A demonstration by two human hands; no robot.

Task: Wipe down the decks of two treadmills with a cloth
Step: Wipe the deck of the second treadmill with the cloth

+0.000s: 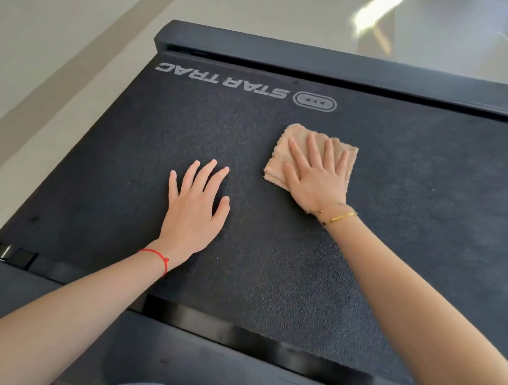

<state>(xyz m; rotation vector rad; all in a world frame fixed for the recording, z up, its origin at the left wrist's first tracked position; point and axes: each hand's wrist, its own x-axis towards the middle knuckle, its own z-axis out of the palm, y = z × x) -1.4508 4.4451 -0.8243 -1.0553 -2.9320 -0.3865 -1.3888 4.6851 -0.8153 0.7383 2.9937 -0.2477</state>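
Note:
A black treadmill deck (400, 206) with a rough belt fills most of the view; a grey brand logo is printed near its far edge. A folded tan cloth (284, 158) lies on the belt right of centre. My right hand (316, 179) presses flat on the cloth with straight, spread fingers. My left hand (195, 208) rests flat on the bare belt to the left of the cloth, fingers spread, holding nothing.
Dark side rails run along the far edge (351, 68) and the near edge (230, 364) of the deck. Pale tiled floor (58, 49) lies beyond the deck at the left and top, with a bright reflection at the upper right.

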